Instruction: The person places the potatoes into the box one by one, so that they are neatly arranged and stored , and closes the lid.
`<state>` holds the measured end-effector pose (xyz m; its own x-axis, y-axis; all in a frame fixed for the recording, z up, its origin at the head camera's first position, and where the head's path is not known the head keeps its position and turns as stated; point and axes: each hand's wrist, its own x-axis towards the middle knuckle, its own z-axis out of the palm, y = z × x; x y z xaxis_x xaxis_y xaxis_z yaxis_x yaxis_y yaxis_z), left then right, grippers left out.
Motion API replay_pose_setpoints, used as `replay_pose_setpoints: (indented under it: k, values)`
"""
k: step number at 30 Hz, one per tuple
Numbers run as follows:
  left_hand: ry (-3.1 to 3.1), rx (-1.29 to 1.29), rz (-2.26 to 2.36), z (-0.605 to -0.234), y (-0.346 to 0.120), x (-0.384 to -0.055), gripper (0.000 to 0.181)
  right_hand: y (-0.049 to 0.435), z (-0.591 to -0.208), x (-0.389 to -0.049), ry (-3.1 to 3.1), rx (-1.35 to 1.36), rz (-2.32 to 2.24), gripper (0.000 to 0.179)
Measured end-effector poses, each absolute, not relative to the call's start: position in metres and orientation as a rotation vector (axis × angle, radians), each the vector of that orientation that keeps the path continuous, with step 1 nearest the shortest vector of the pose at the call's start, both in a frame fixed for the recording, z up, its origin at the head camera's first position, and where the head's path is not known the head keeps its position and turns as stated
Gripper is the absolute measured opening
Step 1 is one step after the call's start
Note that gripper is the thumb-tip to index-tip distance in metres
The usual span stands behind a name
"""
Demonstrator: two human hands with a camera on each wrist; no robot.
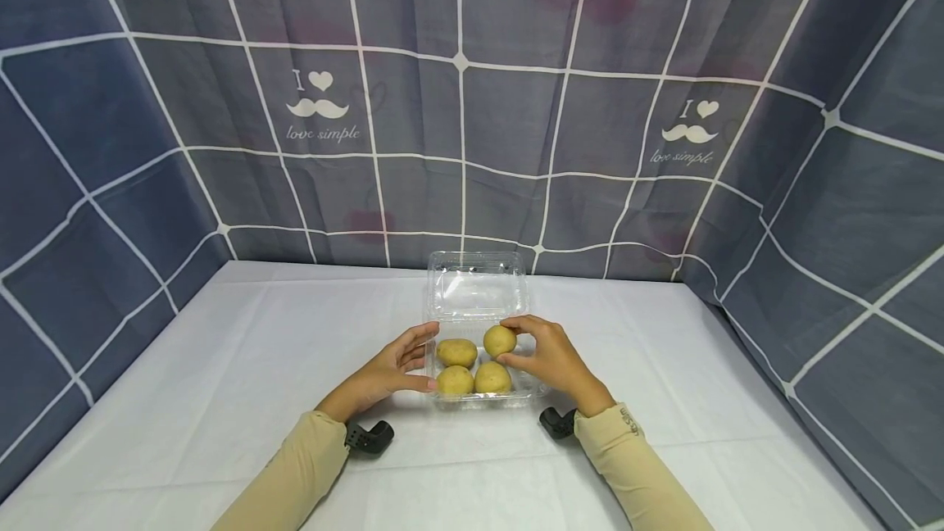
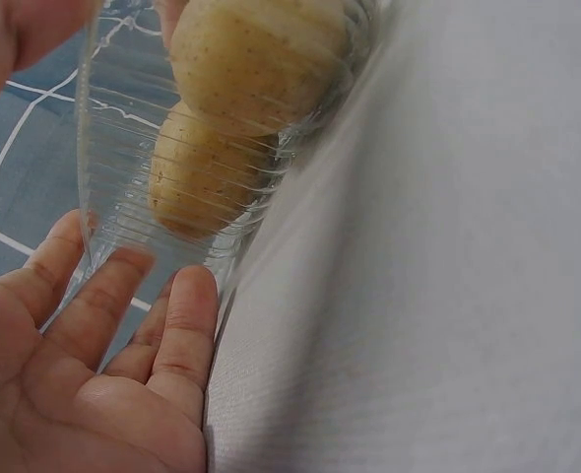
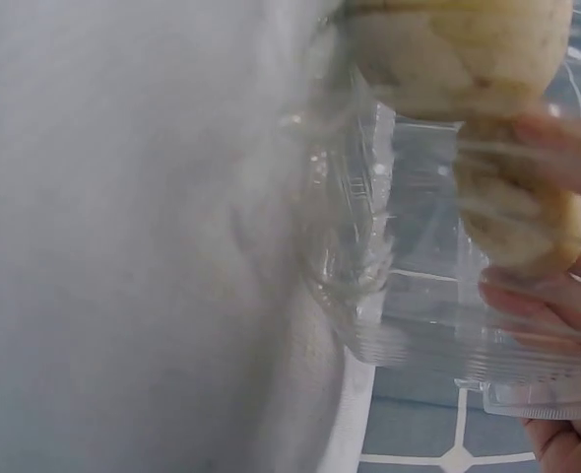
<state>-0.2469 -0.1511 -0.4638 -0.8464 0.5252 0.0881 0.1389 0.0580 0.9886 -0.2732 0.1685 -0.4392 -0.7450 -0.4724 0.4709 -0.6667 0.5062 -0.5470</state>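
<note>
A clear plastic clamshell box (image 1: 533,390) lies on the table with its lid (image 1: 478,292) raised at the back. My right hand (image 1: 549,357) pinches a round yellow potato (image 1: 500,340) between thumb and fingers, over the box's right rear part. Three more potatoes sit inside: one at the left rear (image 1: 457,352), one at the left front (image 1: 455,380), one at the front middle (image 1: 492,378). With fingers spread, my left hand (image 1: 394,367) touches the box's left wall. Through the ribbed wall, the right wrist view shows the pinched potato (image 3: 512,217).
A white cloth (image 1: 221,400) covers the table under the box. Grey-blue checked curtains (image 1: 509,121) stand behind it and along both sides. Each wrist carries a black band device (image 1: 371,437).
</note>
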Motion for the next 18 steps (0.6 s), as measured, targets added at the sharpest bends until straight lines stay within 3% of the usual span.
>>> replay_pose_setpoints:
  k: [18]
  values:
    - [2.048, 0.663, 1.855, -0.4641, -0.151, -0.2468, 0.103, 0.1675, -0.4388, -0.2755, -2.535, 1.059, 0.973, 0.04]
